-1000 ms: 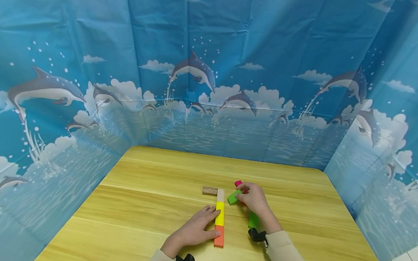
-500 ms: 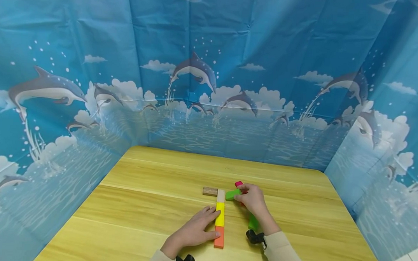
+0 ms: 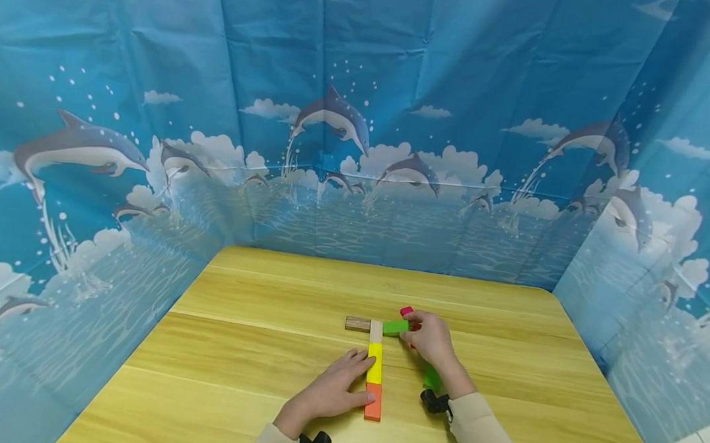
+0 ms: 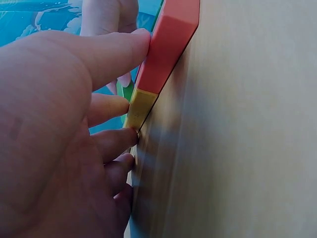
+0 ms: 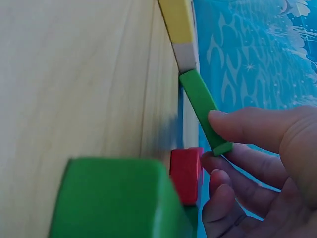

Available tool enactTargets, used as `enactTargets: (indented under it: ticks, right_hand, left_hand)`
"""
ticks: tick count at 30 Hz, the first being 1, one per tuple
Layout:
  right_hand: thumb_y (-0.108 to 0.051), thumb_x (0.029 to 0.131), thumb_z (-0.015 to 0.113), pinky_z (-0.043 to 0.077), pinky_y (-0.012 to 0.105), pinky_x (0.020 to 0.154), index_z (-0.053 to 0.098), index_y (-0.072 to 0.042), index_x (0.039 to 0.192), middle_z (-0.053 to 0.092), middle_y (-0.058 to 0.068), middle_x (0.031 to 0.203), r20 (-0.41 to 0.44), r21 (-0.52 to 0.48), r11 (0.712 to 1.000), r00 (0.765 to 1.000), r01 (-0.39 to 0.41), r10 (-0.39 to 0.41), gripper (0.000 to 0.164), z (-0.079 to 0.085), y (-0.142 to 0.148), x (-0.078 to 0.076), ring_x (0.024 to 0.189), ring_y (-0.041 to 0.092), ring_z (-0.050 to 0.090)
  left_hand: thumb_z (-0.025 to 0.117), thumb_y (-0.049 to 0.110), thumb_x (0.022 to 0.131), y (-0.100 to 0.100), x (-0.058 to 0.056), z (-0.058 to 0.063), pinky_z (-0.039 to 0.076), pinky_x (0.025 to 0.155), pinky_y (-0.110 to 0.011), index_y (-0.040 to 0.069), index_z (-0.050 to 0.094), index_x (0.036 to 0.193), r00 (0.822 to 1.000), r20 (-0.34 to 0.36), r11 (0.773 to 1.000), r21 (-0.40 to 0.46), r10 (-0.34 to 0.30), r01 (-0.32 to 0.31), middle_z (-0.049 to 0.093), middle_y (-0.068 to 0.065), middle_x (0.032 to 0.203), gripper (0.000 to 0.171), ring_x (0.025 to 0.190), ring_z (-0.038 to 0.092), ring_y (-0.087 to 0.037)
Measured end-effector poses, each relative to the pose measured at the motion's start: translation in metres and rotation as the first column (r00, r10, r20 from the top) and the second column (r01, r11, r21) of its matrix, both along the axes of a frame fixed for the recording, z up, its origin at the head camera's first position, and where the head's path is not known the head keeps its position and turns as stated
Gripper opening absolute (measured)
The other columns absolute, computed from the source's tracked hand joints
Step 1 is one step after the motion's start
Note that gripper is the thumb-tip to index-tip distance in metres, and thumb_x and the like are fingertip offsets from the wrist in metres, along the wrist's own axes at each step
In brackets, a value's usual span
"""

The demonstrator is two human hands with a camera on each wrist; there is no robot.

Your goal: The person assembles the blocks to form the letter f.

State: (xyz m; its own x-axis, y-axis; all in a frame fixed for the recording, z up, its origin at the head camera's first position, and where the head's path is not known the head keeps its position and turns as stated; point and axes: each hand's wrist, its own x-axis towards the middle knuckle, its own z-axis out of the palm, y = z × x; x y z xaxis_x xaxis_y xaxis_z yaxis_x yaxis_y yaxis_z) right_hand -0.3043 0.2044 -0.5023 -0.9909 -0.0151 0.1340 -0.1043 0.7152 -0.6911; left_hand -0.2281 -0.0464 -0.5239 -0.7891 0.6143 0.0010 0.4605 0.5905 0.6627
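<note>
A straight column of blocks lies on the table: an orange block [image 3: 373,410], a yellow block [image 3: 375,373] and a beige block [image 3: 376,331] at the far end. My left hand [image 3: 334,387] lies along its left side, thumb on the orange block and fingertips against the yellow one, fingers fairly straight. My right hand [image 3: 433,338] pinches one end of a green block [image 3: 394,327] between thumb and fingers. The other end of that block is right at the beige block's side, as the right wrist view also shows. A brown wood-grained block [image 3: 358,323] adjoins the beige block's left side.
Under and behind the right hand are a pink block [image 3: 406,311] and a red block [image 5: 184,176], partly hidden. Another green block [image 3: 431,378] lies by the right wrist. A dolphin-print curtain [image 3: 390,229] hangs behind the yellow wooden table [image 3: 236,348].
The right hand has moved the green block a little left toward the beige block and turned it from slanted to crosswise. The left hand has stayed in place.
</note>
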Motion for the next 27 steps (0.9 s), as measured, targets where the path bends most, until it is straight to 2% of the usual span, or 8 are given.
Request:
enactTargets:
  ticks: [4, 11, 17, 27]
  right_hand:
    - [-0.010, 0.083, 0.083, 0.055, 0.040, 0.071, 0.072, -0.005, 0.122, 0.071, 0.012, 0.108, -0.029, 0.077, 0.997, 0.999, -0.023, 0.026, 0.041, -0.003, 0.001, -0.002, 0.084, 0.025, 0.061]
    - [-0.009, 0.081, 0.085, 0.055, 0.047, 0.083, 0.072, -0.006, 0.123, 0.071, 0.010, 0.114, -0.061, 0.168, 0.985, 0.997, -0.032, 0.043, 0.044, -0.011, 0.000, -0.005, 0.099, 0.029, 0.065]
    - [-0.010, 0.082, 0.084, 0.056, 0.047, 0.079, 0.075, -0.010, 0.118, 0.071, 0.011, 0.114, -0.067, 0.225, 0.974, 0.996, -0.043, 0.060, 0.037, -0.012, -0.001, -0.006, 0.098, 0.031, 0.065]
    - [-0.012, 0.082, 0.085, 0.056, 0.047, 0.078, 0.076, -0.011, 0.117, 0.071, 0.010, 0.113, -0.068, 0.232, 0.972, 0.997, -0.030, 0.047, 0.037, -0.013, -0.001, -0.005, 0.098, 0.032, 0.063]
  left_hand:
    - [0.057, 0.053, 0.099, 0.000, -0.001, -0.001, 0.023, 0.116, -0.059, 0.015, 0.037, 0.158, 1.000, -0.001, 1.000, 0.000, 0.000, 0.000, 0.025, -0.008, 0.164, 0.072, 0.152, 0.016, -0.030]
    - [0.056, 0.052, 0.100, -0.001, -0.001, 0.000, 0.023, 0.116, -0.059, 0.013, 0.037, 0.157, 1.000, -0.015, 1.000, 0.004, -0.015, 0.015, 0.026, -0.011, 0.164, 0.072, 0.152, 0.016, -0.032]
    - [0.056, 0.053, 0.100, -0.001, 0.000, 0.000, 0.023, 0.116, -0.058, 0.015, 0.037, 0.158, 1.000, -0.007, 1.000, -0.007, -0.008, 0.008, 0.026, -0.009, 0.164, 0.072, 0.152, 0.017, -0.031]
    - [0.056, 0.053, 0.100, 0.000, 0.000, 0.001, 0.023, 0.116, -0.058, 0.016, 0.037, 0.158, 1.000, -0.004, 1.000, -0.015, -0.001, 0.001, 0.026, -0.007, 0.164, 0.071, 0.152, 0.017, -0.029]
